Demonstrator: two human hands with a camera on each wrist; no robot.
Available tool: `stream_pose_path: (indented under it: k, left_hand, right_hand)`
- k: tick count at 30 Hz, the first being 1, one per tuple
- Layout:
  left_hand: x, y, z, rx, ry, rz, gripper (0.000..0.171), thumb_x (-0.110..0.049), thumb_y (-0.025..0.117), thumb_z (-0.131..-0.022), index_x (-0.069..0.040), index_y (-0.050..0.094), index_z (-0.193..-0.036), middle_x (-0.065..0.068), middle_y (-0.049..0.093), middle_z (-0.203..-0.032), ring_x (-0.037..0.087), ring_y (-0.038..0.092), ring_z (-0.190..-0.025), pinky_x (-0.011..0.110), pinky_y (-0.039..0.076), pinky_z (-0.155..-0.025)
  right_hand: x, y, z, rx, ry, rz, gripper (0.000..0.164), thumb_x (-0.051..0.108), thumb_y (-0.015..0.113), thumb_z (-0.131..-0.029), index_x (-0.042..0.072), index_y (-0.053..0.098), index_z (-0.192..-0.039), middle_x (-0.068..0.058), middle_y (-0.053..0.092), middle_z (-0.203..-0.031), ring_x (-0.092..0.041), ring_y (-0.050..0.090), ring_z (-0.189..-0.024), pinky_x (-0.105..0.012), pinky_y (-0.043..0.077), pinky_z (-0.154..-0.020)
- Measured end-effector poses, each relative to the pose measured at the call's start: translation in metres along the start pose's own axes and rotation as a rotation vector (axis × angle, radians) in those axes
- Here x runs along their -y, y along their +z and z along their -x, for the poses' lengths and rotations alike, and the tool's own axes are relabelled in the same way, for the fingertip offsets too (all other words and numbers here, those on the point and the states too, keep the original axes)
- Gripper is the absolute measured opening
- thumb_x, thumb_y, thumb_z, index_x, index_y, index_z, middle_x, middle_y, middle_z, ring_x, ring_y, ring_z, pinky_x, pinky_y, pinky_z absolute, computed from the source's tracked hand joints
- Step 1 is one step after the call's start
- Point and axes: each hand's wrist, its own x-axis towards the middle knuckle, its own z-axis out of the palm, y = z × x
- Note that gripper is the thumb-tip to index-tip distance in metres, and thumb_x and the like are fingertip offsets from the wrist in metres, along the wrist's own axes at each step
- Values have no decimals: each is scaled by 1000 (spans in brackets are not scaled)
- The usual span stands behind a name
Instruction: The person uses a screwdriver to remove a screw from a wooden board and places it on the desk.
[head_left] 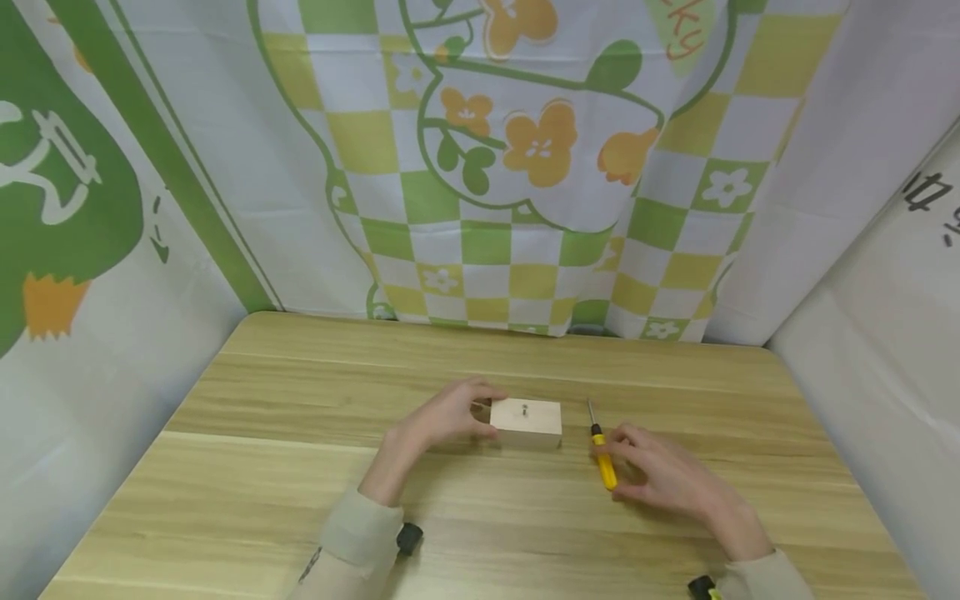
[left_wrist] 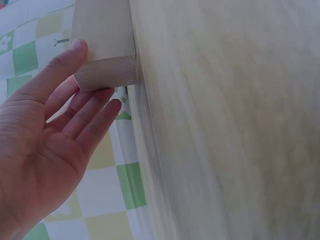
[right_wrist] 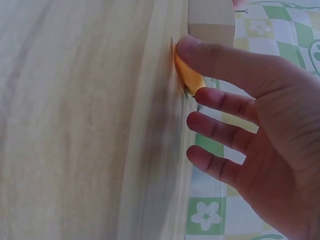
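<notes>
A pale wooden block (head_left: 526, 438) lies on the table, with a small screw (head_left: 525, 410) standing up from its top. My left hand (head_left: 448, 414) holds the block's left end, thumb at the near side and fingers at the far side; the left wrist view shows the thumb (left_wrist: 75, 50) at the block's edge. To the right lies a screwdriver (head_left: 604, 467) with a yellow handle, black collar and thin metal shaft pointing away from me. Thumb and index finger of my right hand (head_left: 663, 471) pinch its handle (right_wrist: 189, 75), while the other fingers are spread.
The wood-grain table (head_left: 525, 533) has rounded far corners. Behind it hangs a green and yellow checked curtain (head_left: 487, 275) with flowers. Printed cloth on the left (head_left: 172, 242) and pale cloth on the right (head_left: 862, 350) flank the table.
</notes>
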Motion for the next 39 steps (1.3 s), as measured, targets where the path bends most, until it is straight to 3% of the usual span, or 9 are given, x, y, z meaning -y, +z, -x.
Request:
stream_pose_path:
  k: [5,14,21,27,31,37,39]
  left_hand:
    - [-1,1,0,6,-10,15,62,-21,83,-81,-9,60,-137,8,60,-132,27,58,-122,42,47,-105]
    - [-3,1,2,1,-19,26,62,-20,81,-83,-10,58,-139,7,59,-130,27,58,-121,43,47,-104]
    - [-3,2,3,6,-25,35,62,-21,81,-84,-9,57,-140,8,58,-132,28,58,-122,43,49,-102]
    - [-4,2,4,4,-33,-1,62,-23,81,-84,-11,57,-140,8,57,-135,27,56,-122,44,48,-103]
    - [-5,2,4,0,-28,-24,62,-23,80,-84,-11,57,-140,8,56,-136,27,56,-119,44,48,-102]
    - [-5,2,4,3,-20,-35,62,-23,80,-84,-11,56,-141,10,55,-138,29,55,-121,46,48,-102]
    - [-5,3,4,0,-15,-39,62,-22,80,-84,-10,56,-140,11,55,-138,30,55,-122,47,47,-103]
  right_hand:
    - [1,0,0,47,-9,-17,44,29,79,-83,23,69,-125,4,59,-118,-10,58,-102,-36,54,-87]
    - [0,2,-1,57,6,-33,35,32,78,-85,25,71,-119,10,60,-112,-6,57,-99,-35,54,-86]
    - [0,2,-1,56,45,-67,38,44,72,-88,24,69,-121,10,62,-115,-9,60,-104,-39,54,-91]
    - [3,3,-1,54,52,-125,37,33,74,-89,20,68,-124,9,61,-116,-8,60,-102,-35,54,-88]
    - [4,4,0,-28,9,-101,34,22,75,-89,17,68,-122,8,64,-114,-10,63,-102,-35,56,-87]
    - [2,2,-1,-246,-119,-7,38,9,81,-79,12,70,-115,4,69,-106,-12,67,-92,-31,58,-78]
    - [1,0,-3,-310,-163,16,35,10,80,-80,11,70,-114,4,69,-101,-10,66,-87,-27,58,-75]
